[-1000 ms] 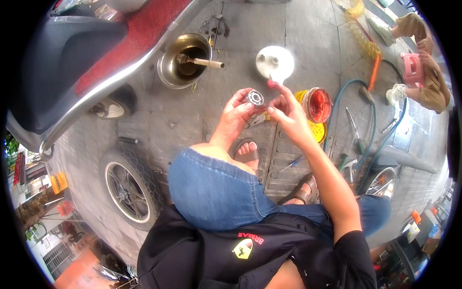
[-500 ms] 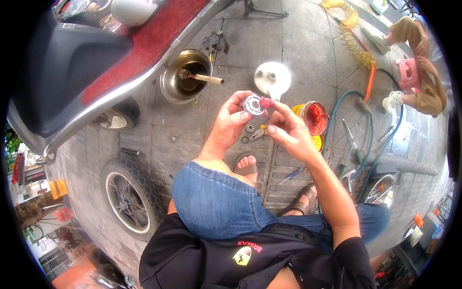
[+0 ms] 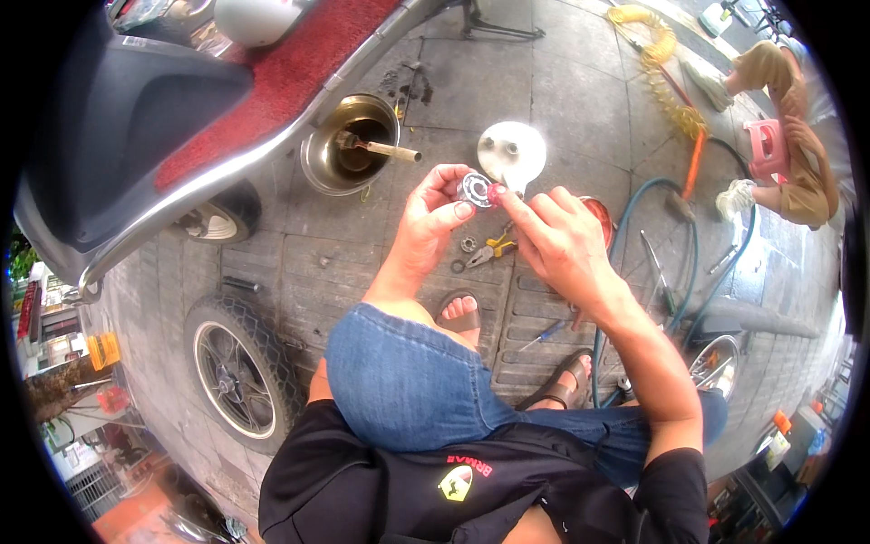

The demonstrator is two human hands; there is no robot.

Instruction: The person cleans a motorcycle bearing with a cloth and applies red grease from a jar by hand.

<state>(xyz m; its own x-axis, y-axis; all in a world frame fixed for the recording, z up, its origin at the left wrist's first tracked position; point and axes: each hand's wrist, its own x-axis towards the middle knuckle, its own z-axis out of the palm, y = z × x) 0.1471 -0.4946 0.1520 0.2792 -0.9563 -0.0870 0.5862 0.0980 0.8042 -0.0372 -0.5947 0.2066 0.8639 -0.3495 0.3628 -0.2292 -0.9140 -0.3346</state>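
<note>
A ball bearing (image 3: 473, 189) is gripped at its rim between the thumb and fingers of my left hand (image 3: 433, 210), its flat face turned up. At its right side sits a dab of red grease (image 3: 496, 194), under the tip of my right index finger. My right hand (image 3: 566, 240) is back-up with that finger stretched out, the others apart and loosely bent; its thumb is hidden. Behind it a tub of red grease (image 3: 598, 216) shows only in part. Below the hands lie pliers (image 3: 489, 252) with yellow handles, a smaller bearing (image 3: 468, 244) and a dark ring (image 3: 458, 267).
A white round hub plate (image 3: 513, 156) lies beyond my hands. A metal bowl (image 3: 317, 172) holds a brush (image 3: 390, 150). A motorbike (image 3: 136, 118) stands left, above a loose wheel (image 3: 240, 372). Hoses (image 3: 625, 222) and screwdrivers (image 3: 544, 335) lie right; another person (image 3: 797, 136) sits there.
My right hand has turned more back-up and now covers more of the grease tub. Its index finger reaches to the bearing's side. The left hand keeps the bearing nearly in place.
</note>
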